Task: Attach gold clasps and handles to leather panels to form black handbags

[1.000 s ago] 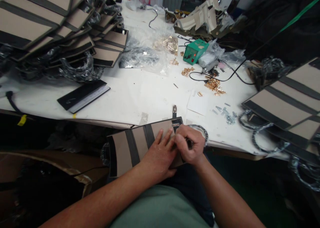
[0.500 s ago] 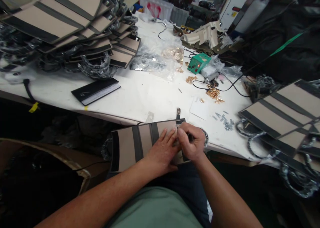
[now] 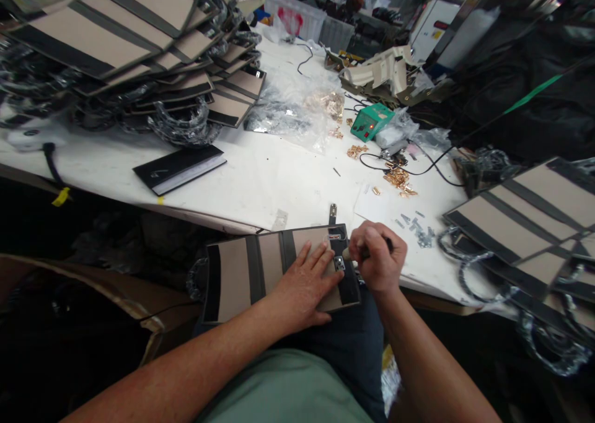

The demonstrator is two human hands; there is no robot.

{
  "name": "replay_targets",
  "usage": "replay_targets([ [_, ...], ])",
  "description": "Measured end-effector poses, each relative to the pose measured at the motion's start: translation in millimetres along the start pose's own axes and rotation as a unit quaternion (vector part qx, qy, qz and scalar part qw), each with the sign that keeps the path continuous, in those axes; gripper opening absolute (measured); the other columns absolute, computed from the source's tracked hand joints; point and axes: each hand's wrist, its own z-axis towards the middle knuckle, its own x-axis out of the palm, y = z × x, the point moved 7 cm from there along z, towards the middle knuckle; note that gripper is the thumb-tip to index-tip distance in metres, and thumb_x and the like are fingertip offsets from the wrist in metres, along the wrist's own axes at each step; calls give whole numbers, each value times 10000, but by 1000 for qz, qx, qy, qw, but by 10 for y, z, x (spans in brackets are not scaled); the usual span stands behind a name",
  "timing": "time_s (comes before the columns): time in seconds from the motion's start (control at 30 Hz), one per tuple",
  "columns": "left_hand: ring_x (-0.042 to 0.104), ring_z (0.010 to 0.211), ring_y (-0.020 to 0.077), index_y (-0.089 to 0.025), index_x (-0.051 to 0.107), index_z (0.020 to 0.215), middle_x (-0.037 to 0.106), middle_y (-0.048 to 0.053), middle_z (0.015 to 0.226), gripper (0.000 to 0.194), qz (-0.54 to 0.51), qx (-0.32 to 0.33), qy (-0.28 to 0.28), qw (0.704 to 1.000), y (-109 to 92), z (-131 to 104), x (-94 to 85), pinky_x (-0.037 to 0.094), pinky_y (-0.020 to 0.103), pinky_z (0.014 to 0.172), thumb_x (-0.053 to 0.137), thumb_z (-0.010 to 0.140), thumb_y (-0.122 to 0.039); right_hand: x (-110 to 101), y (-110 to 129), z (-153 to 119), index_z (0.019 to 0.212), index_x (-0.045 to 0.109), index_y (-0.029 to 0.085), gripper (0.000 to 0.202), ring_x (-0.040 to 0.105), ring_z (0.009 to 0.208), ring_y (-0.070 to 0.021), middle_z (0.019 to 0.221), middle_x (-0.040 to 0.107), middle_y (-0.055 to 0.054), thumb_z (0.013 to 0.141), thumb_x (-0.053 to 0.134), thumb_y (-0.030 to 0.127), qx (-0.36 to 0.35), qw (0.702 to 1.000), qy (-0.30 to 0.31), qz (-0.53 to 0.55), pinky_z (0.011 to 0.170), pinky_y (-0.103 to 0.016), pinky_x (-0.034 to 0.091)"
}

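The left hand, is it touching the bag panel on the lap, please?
Touching: the head view shows the left hand lying flat on the bag panel, fingers spread over its tan stripe.

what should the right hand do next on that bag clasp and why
Probably bring the tool tip back down onto the clasp. The right hand grips a tool just beside the clasp, seemingly not on it, while the left hand lies flat on the bag, pinning it on the lap beside the clasp.

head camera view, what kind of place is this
Most likely a handbag assembly workshop. Stacks of identical tan-and-black bags crowd the white worktable, loose gold metal fittings lie scattered, and the left hand presses one bag flat.
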Motion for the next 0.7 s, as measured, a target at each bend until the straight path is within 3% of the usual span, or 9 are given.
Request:
replay_targets([
  [0.13, 120, 1555, 351, -233, 467, 1457, 335, 178, 1615, 948, -5, 1, -15, 1000, -7, -3, 1, 57, 564, 1255, 874, 645, -502, -18, 175, -29, 597, 591, 229, 325, 457, 440, -139, 525, 488, 23, 895, 634, 352, -68, 997, -23, 42, 449, -297, 375],
  [0.3, 121, 1554, 354, -212, 434, 1482, 296, 188, 1633, 986, -4, -6, -1, 1000, 0, 8, 36, 48, 560, 1257, 863, 643, -503, 22, -66, -158, 590, 573, 223, 340, 465, 500, -145, 545, 511, 10, 914, 615, 319, -15, 999, 20, -20, 503, -310, 395],
  [0.43, 106, 1556, 355, -218, 440, 1478, 328, 185, 1618, 972, -1, -3, -1, 1000, -14, 15, 15, 49, 564, 1256, 865, 649, -497, -50, -39, -177, 622, 600, 230, 293, 515, 528, -167, 560, 520, 6, 902, 618, 315, -60, 998, -4, 18, 524, -331, 430],
  [0.57, 115, 1555, 355, -207, 402, 1507, 297, 187, 1631, 979, 4, -6, 7, 1000, -26, 15, -6, 69, 562, 1256, 835, 680, -501, -51, -199, -139, 605, 555, 220, 336, 467, 509, -138, 548, 506, 23, 912, 607, 345, -9, 999, 12, -28, 515, -292, 399],
  [0.7, 130, 1552, 357, -221, 461, 1466, 317, 175, 1622, 920, 15, -3, 5, 1000, -35, 2, -22, 92, 576, 1247, 827, 676, -519, -292, -192, -295, 619, 564, 204, 336, 474, 524, -128, 583, 534, 19, 892, 648, 381, 45, 998, -1, -42, 508, -269, 405],
])
